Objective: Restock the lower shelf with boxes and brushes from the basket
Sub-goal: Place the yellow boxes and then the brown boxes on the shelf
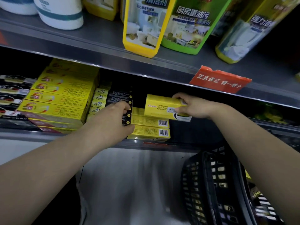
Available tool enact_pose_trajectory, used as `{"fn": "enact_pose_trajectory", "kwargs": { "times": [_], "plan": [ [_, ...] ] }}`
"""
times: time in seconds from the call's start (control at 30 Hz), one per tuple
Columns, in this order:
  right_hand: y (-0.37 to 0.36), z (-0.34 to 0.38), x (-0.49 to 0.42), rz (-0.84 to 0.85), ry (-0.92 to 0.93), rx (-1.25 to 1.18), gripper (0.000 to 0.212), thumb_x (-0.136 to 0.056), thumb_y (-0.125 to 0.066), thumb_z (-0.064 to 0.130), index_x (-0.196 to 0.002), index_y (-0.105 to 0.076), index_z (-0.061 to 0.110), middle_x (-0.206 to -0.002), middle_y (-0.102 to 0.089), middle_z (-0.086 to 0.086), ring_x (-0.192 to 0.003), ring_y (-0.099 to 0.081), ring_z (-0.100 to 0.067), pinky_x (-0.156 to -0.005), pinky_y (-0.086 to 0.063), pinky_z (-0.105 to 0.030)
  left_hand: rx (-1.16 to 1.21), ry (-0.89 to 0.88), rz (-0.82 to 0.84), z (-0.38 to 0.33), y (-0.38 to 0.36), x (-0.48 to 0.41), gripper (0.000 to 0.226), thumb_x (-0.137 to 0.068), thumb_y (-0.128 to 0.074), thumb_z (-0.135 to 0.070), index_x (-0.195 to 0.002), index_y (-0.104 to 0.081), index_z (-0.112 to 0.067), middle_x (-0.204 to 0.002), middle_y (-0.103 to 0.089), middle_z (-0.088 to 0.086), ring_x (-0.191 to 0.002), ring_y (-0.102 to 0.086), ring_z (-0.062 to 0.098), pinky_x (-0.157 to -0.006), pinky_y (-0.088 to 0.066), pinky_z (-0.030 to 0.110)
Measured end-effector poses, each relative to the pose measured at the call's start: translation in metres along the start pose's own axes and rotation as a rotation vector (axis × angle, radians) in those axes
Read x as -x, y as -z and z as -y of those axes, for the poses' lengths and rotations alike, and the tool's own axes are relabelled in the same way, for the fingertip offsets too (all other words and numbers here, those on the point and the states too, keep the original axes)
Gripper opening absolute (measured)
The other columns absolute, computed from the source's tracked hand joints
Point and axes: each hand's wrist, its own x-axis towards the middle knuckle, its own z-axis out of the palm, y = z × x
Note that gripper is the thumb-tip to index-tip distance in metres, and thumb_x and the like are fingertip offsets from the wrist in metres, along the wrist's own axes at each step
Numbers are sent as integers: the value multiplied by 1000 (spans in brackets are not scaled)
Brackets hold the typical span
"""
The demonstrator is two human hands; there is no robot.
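Yellow box [162,105] gripped by right hand [194,105]

Bare forearms, no visible sleeves

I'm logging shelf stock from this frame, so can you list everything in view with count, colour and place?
Held box: one, yellow, above the short yellow stack, lower shelf centre.
Stacked boxes: at least two, yellow with barcodes, under the held box.
Black boxes: several, exact count unclear, black with yellow dots, left of centre.
Long boxes: about six, yellow, stacked on the lower shelf's left.
Dark packs: several, black and white, far left.
Bottles: three clear in front, yellow, green, yellow, upper shelf.
White containers: two, upper left.
Red tag: one, upper shelf edge.
Basket: one, black, lower right.
Left hand: grips the black boxes.
Right hand: grips the held box.
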Motion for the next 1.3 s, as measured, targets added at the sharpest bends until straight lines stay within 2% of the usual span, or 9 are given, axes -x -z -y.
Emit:
{"fn": "enact_pose_trajectory", "kwargs": {
  "times": [0.13,0.27,0.47,0.73,0.87,0.93,1.03,1.17,1.3],
  "plan": [
    [-11,4,-41,-48,-45,183,56,-94,-52,34,-142,-25,21,-123,-53,-10,-97,-49,-20,-78,-34,-25,-22,4,25,4,0,-2,46,-85,-61,-33,-129,-48,-24,-130,-54,-6,-117,-50,10,-86,-38,21],
    [-34,11,-79,-11,-49,210,55,-96,-50,31,-143,-25,20,-131,-51,-14,-115,-50,-28,-89,-38,-30,-56,21,61,12,1,-4,40,-86,-59,-32,-125,-53,-26,-128,-56,-7,-113,-51,9,-80,-34,17],
    [-73,2,-111,77,-110,348,55,-100,-37,35,-148,-13,35,-157,-7,-13,-143,-7,-36,-114,-14,-45,-52,41,102,17,1,-7,33,-87,-59,-31,-119,-56,-27,-116,-62,-10,-97,-56,9,-76,-41,21],
    [-74,3,-101,69,-80,310,61,-98,-41,32,-150,-10,24,-158,-8,-10,-143,-15,-31,-115,-21,-40,-60,-21,127,-4,0,-6,28,-87,-57,-31,-115,-58,-27,-104,-61,-12,-101,-57,9,-83,-47,25],
    [-40,16,-65,69,3,339,48,-94,-52,28,-137,-40,12,-138,-44,-11,-120,-47,-26,-93,-40,-28,-46,-89,126,-30,-8,-1,27,-88,-56,-31,-115,-56,-28,-110,-60,-14,-90,-53,5,-75,-40,22],
    [-20,20,-33,36,39,235,42,-92,-57,29,-130,-50,13,-129,-53,-8,-113,-53,-22,-93,-43,-29,-45,-153,132,-49,-15,3,28,-88,-55,-32,-115,-56,-28,-112,-60,-14,-86,-52,3,-74,-39,22],
    [0,14,31,-97,107,-19,31,-89,-61,19,-120,-57,11,-116,-62,-7,-101,-59,-16,-89,-46,-23,-50,-284,122,-89,-30,11,29,-88,-54,-33,-116,-56,-27,-115,-61,-12,-106,-55,9,-87,-44,26],
    [12,-15,126,-302,212,-288,16,-88,-60,3,-101,-63,11,-91,-63,2,-87,-61,-10,-77,-47,-13,-28,-517,101,-144,-62,22,32,-87,-55,-35,-118,-56,-23,-121,-60,-6,-113,-53,14,-94,-43,33],
    [6,-71,190,-406,88,-423,14,-88,-59,3,-95,-63,14,-86,-64,-2,-77,-57,-7,-72,-44,-14,17,-645,169,-173,-90,28,36,-87,-57,-34,-121,-55,-22,-120,-59,-5,-113,-52,11,-95,-41,30]
  ]
}}
